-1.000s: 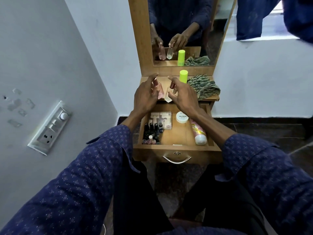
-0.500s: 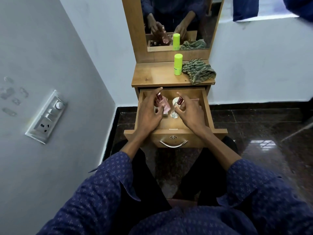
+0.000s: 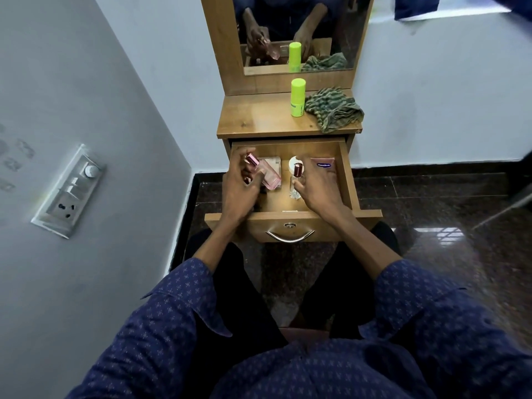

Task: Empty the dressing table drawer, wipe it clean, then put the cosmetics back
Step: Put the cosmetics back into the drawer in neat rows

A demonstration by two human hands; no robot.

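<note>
The wooden drawer (image 3: 349, 180) of the dressing table stands pulled out, and both my hands are inside it. My left hand (image 3: 240, 187) grips a pink perfume bottle (image 3: 266, 174) with a metallic pink cap, tilted over the drawer's left side. My right hand (image 3: 319, 187) holds a small clear bottle (image 3: 296, 180) with a dark red cap, upright near the drawer's middle. Behind the bottles lie a flat palette box (image 3: 273, 162), a round white jar (image 3: 294, 162) and a pink tube (image 3: 324, 164). My left hand hides the drawer's left front corner.
On the tabletop (image 3: 256, 119) stand a lime-green bottle (image 3: 297, 97) and a crumpled green striped cloth (image 3: 334, 109). A mirror (image 3: 296, 33) rises behind them. A grey wall with a switch panel (image 3: 70, 191) is close on the left. Dark glossy floor (image 3: 446, 226) lies to the right.
Both hands carried the two bottles from above the tabletop down into the drawer. Since half a second ago they have barely moved, the pink bottle now tilted more.
</note>
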